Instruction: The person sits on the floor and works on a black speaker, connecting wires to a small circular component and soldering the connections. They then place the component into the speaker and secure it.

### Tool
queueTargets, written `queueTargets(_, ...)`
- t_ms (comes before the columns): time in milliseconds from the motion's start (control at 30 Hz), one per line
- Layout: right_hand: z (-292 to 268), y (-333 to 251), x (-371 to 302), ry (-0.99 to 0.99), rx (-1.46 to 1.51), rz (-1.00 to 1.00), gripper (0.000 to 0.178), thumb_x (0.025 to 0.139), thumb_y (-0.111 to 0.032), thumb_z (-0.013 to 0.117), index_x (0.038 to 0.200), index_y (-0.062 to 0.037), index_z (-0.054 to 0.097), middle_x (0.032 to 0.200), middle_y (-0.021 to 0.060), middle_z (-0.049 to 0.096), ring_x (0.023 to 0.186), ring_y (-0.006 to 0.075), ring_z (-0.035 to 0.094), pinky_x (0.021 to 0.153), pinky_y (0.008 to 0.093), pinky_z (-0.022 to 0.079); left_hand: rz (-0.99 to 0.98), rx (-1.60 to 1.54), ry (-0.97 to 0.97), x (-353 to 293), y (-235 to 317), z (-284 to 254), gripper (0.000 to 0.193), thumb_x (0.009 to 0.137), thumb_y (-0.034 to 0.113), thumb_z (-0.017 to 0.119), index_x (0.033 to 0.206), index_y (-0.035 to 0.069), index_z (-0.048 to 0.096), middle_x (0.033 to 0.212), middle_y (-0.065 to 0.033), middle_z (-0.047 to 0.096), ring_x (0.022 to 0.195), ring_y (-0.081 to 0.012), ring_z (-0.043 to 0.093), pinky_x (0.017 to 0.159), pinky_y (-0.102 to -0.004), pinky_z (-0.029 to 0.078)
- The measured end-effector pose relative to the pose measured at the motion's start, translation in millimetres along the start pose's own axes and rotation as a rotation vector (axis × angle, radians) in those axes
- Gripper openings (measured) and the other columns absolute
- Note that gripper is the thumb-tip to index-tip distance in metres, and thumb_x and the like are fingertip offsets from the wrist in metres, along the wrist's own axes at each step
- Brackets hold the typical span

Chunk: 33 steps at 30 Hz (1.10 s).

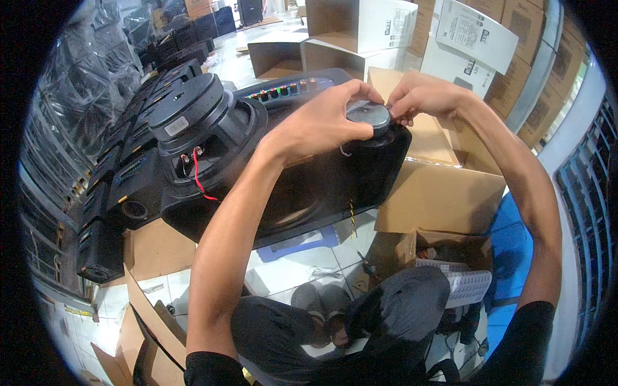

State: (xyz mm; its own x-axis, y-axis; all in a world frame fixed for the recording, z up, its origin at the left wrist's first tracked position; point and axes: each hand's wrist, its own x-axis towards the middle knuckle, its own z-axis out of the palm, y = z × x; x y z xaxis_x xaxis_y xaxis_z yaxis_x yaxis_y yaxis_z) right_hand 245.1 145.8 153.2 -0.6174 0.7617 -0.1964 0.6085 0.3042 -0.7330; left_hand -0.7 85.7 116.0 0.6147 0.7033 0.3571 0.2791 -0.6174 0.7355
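Note:
My left hand is closed round a small round speaker driver with a grey magnet, thumb on its near side and fingers over the far side. At the driver's right edge my right hand pinches with its fingertips; what lies between them is too small to make out. Beneath both hands is a black speaker cabinet. A large woofer rests magnet-up on the cabinet's left part, with a red wire at its terminal. A yellow-and-black twisted wire hangs at the cabinet's near side.
An open cardboard box stands right of the cabinet, with a smaller box and white tray nearer me. Rows of black speaker cabinets line the left. White cartons stand behind; a barred grille is at far right.

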Motion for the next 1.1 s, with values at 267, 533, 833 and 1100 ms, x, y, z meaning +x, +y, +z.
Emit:
queueTargets(267,6.8,4.2,-10.1,0.08,-0.091,-0.126,0.02,0.094,-0.016,0.066,0.091,0.0028,0.071,0.079,0.0047,0.067,0.072,0.0108,0.062,0.068,0.027,0.053,-0.002,-0.034,0.011,-0.3,-1.9,0.7,0.052,0.079,0.01,0.063,0.129,-0.004,0.056,0.122,-0.0144,0.063,0.116,-0.0196,0.058,0.106,-0.0306,0.042)
queueTargets(533,26.9,-6.1,-48.9,0.382,-0.204,-0.232,0.019,0.093,-0.015,0.068,0.098,0.0034,0.071,0.088,0.007,0.072,0.083,0.0127,0.067,0.073,0.0292,0.054,0.042,-0.021,0.019,0.5,-7.6,1.3,0.052,0.079,0.01,0.063,0.129,-0.004,0.056,0.122,-0.0157,0.063,0.118,-0.021,0.058,0.107,-0.031,0.042)
queueTargets(833,178.0,-2.8,-93.0,0.578,-0.429,-0.396,0.027,0.082,-0.018,0.081,0.099,0.0008,0.071,0.088,0.0141,0.072,0.078,0.0241,0.07,0.071,0.0347,0.055,0.113,0.049,0.042,2.8,-14.3,1.7,0.052,0.08,0.011,0.063,0.129,-0.003,0.056,0.124,-0.017,0.063,0.12,-0.0223,0.058,0.108,-0.0317,0.042)
queueTargets(1100,176.7,12.2,-96.6,0.769,-0.89,-0.729,0.019,0.078,0.003,0.074,0.096,0.0069,0.068,0.091,0.0162,0.07,0.077,0.0309,0.068,0.066,0.0373,0.053,0.022,0.017,0.033,0.7,-5.8,1.9,0.051,0.08,0.011,0.064,0.129,-0.004,0.056,0.124,-0.0169,0.063,0.121,-0.0225,0.057,0.109,-0.0309,0.041)
